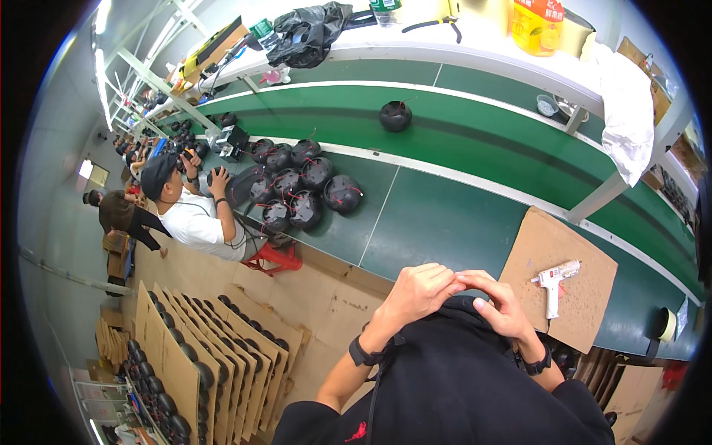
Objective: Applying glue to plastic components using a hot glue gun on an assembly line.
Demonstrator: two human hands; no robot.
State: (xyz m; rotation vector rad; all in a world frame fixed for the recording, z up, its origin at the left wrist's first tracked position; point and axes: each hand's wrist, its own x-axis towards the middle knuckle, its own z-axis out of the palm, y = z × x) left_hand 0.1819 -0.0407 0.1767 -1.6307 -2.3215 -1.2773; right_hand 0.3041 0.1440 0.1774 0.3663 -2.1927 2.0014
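Observation:
Close in front of my black shirt (pixel 445 378), my two hands meet at the fingertips. My left hand (pixel 420 298) is closed, its fingers bent and pressed together; whatever they may hold is hidden. The fingers of my right hand (pixel 498 302) curve over to touch the left ones, while its thumb stands apart, and nothing shows in its grasp. To the right of them, a white glue gun (pixel 552 288) lies on a cardboard sheet (pixel 534 248) on the green worktable (pixel 437 211).
Black round housings (pixel 343 194) with red wires cluster on the table at left. Another black housing (pixel 395 116) sits on the green conveyor (pixel 475 133). A seated co-worker (pixel 194 215) is further left, near cardboard dividers (pixel 215 356). A tape roll (pixel 664 324) lies at right; a white shelf (pixel 445 55) spans above.

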